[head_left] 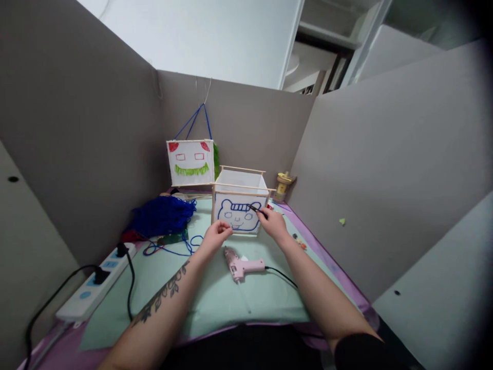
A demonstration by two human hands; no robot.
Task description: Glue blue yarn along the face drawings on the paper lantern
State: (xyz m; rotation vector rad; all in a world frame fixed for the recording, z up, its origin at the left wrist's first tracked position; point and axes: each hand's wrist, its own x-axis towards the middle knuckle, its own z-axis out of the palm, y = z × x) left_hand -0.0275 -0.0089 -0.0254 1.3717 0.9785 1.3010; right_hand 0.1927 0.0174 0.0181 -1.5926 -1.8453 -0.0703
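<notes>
A square white paper lantern [241, 180] with a wooden stick frame stands on the table before me. Its front shows an animal face outlined in blue, with a striped band on the forehead. My right hand [272, 224] grips a slim dark pointed tool [256, 208], its tip at the right end of the blue striped band; whether it is tweezers or scissors I cannot tell. My left hand [217, 234] is pinched closed beside the lantern's lower left corner; anything between its fingertips is too small to make out. Below both hands lies a pink hot glue gun [241, 264] with a glue stick in it.
Behind on the left, another lantern [191, 163] with a red and green face hangs by blue cords. Blue yarn [164, 215] lies heaped at the left. A white power strip [94, 288] with black plugs sits at the left edge. Grey partitions [239, 115] enclose the table.
</notes>
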